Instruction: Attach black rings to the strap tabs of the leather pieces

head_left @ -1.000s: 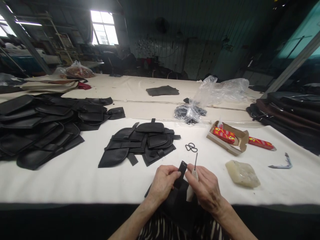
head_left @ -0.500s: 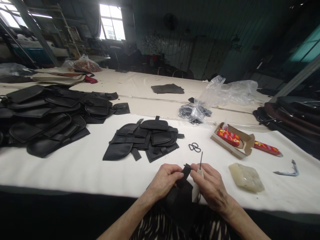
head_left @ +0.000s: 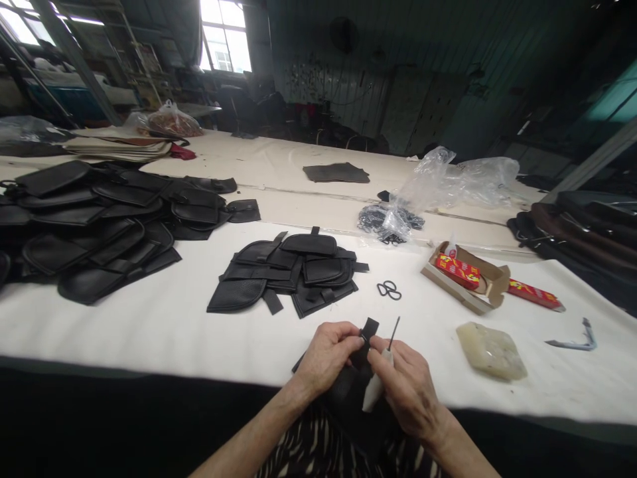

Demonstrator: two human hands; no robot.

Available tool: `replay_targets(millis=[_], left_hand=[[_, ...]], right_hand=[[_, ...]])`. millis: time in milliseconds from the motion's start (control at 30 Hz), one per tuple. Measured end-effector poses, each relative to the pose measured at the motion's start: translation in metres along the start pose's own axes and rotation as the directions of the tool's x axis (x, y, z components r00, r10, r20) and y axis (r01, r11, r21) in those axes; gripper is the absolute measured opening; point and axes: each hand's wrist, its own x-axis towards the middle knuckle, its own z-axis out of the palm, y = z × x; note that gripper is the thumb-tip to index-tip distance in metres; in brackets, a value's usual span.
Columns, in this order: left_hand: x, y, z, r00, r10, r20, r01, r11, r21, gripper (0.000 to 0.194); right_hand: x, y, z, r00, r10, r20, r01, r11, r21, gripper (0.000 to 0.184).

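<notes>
My left hand is closed, thumb and fingers pinching a short black strap at the table's front edge. The strap belongs to a black leather piece hanging over my lap. My right hand is closed around an awl with a whitish handle, its thin shaft pointing up. Its thumb and fingertip also meet at the strap, close to my left thumb. Something small and shiny shows there, too hidden to make out. Just beyond my hands lie several black rings and a small pile of black leather pieces.
A big heap of black leather pieces covers the left. To the right are a cardboard box with red packets, a yellowish translucent block and a bent metal tool. Farther back lies a clear plastic bag.
Both hands stay at the strap, and more of its end now sticks up above my fingers. My right hand has shifted slightly left, with the awl tilted more.
</notes>
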Motion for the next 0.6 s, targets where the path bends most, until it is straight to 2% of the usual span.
replay_targets(millis=[33, 167, 300, 400, 433, 467, 533, 567, 600], left_hand=[[0.0, 0.0, 0.0, 1.0, -0.003, -0.01, 0.003, 1.0, -0.007, 0.015], [-0.001, 0.0, -0.002, 1.0, -0.013, -0.008, 0.013, 0.998, -0.063, 0.042], [-0.002, 0.0, -0.001, 0.999, -0.025, -0.037, 0.023, 0.999, -0.049, 0.025], [-0.003, -0.001, 0.002, 0.995, -0.018, -0.101, 0.015, 0.999, -0.033, 0.025], [-0.003, -0.002, 0.004, 0.992, -0.012, -0.128, 0.01, 1.0, -0.023, 0.024], [-0.004, -0.003, 0.006, 0.988, -0.005, -0.152, 0.004, 1.0, -0.01, 0.024], [-0.005, -0.004, 0.009, 0.982, 0.015, -0.187, -0.011, 1.0, 0.02, 0.021], [-0.006, -0.005, 0.011, 0.979, 0.031, -0.202, -0.024, 0.999, 0.037, 0.019], [-0.007, -0.004, 0.013, 0.976, 0.048, -0.213, -0.037, 0.998, 0.055, 0.018]], right_hand=[[0.0, -0.001, 0.001, 1.0, 0.029, -0.006, -0.029, 0.999, 0.013, 0.019], [-0.002, -0.002, 0.0, 0.996, 0.082, -0.028, -0.08, 0.995, 0.065, 0.018], [-0.007, -0.005, 0.0, 0.978, 0.205, -0.04, -0.199, 0.973, 0.114, 0.022], [-0.009, -0.012, 0.002, 0.918, 0.391, -0.067, -0.38, 0.915, 0.132, 0.013], [-0.009, -0.015, 0.002, 0.871, 0.488, -0.057, -0.474, 0.865, 0.165, 0.008], [-0.008, -0.018, 0.003, 0.801, 0.598, -0.029, -0.578, 0.785, 0.224, 0.004], [-0.003, -0.023, 0.005, 0.617, 0.783, 0.085, -0.746, 0.546, 0.382, 0.009], [-0.001, -0.025, 0.006, 0.531, 0.834, 0.152, -0.788, 0.419, 0.451, 0.013], [0.002, -0.027, 0.008, 0.471, 0.859, 0.202, -0.803, 0.322, 0.502, 0.015]])
